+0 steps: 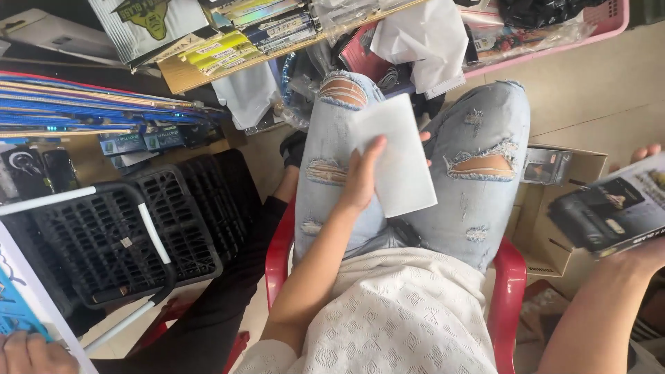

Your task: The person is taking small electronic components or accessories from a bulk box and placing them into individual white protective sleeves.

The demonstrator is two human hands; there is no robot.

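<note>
Seated, our left hand [360, 181] pins a white envelope [396, 156] on our lap; the right hand [641, 253] grips a dark box [613, 208]. Unsupported, the envelope could slide off.

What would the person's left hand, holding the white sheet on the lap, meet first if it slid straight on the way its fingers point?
Probably the left hand would cross the white sheet toward crumpled white paper beyond the knees; depth is unclear.
</note>
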